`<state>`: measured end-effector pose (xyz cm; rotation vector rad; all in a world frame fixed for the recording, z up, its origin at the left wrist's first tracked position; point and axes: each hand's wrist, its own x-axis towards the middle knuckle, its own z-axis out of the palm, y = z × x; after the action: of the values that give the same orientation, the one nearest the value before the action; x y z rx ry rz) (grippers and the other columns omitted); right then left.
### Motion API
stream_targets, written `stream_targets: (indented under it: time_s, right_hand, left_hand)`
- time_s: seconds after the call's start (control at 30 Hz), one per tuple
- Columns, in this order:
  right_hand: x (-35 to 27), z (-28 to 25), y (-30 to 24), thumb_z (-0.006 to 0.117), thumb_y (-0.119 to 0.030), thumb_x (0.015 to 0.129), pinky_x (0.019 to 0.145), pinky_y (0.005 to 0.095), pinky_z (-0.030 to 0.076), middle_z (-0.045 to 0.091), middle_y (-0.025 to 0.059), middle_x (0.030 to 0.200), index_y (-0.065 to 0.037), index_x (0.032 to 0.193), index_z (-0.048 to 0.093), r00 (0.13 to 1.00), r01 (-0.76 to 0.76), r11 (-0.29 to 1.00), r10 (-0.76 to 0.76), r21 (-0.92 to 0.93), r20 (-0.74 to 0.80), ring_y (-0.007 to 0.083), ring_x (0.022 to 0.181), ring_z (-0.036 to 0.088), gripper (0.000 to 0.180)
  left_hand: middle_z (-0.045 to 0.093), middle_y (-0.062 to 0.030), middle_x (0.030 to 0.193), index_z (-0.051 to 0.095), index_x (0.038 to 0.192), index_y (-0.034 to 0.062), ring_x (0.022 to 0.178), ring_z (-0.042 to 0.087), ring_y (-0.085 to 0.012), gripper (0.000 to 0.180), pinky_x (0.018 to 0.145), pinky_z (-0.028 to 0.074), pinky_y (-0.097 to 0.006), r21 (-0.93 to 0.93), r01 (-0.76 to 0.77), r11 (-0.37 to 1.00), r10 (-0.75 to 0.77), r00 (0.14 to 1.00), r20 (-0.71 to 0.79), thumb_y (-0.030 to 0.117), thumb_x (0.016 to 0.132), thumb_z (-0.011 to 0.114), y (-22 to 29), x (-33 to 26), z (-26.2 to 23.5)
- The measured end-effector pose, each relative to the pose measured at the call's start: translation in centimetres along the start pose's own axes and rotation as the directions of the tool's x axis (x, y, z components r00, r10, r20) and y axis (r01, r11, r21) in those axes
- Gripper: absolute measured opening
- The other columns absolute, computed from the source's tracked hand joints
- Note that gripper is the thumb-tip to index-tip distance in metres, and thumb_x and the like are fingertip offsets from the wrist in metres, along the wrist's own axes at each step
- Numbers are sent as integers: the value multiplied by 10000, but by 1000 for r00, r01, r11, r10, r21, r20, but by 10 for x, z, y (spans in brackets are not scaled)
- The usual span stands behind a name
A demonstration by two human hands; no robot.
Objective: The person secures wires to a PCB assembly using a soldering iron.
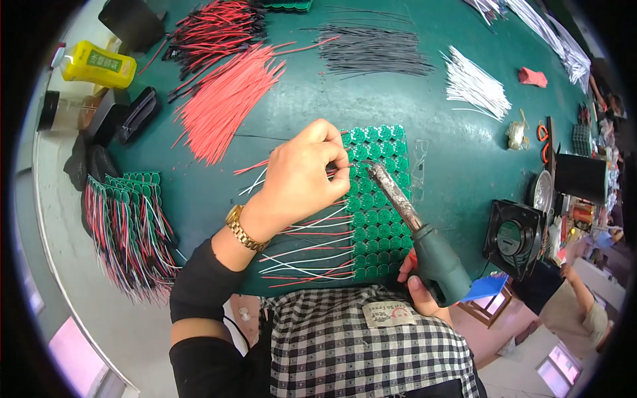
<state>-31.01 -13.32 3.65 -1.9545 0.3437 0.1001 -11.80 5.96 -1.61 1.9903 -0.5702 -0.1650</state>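
Head view: the green circuit board [375, 213] lies just right of the left hand [302, 166], whose thumb and forefinger are pinched together on a thin wire [351, 165] at the board's left edge. The right hand [424, 297], near the board's lower right corner, is curled around the handle of a soldering iron [434, 255], its grip partly hidden; the tip is over the board. Red and white wires [305, 253] fan out left of the board. On the green surface [464, 152], red wires [229, 106], black wires [371, 50] and white wires [476, 85] lie beyond the board; wired boards [129, 232] lie well left of it. Right of it are a black fan [509, 237] and, farther off, another person [574, 308].
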Motion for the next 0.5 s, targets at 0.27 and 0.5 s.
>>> stream_targets:
  time_s: [0.27,0.5]
  right_hand:
    - [0,-5,10,629,-43,691,614,348,517,655,78,789,-83,819,640,992,102,976,-86,-194,91,278,679,631,134]
    - [-1,1,-1,597,-215,831,612,309,468,568,71,797,-4,1034,555,1000,-8,971,10,238,-8,155,669,561,295]
  left_hand:
    - [562,-9,840,595,687,45,560,505,-92,95,517,429,-243,-7,-38,999,38,999,-14,9,660,678,-3,-1,1]
    - [560,-8,838,589,675,38,569,531,-92,98,520,433,-243,-12,-44,999,44,999,-18,-1,660,678,-3,0,1]
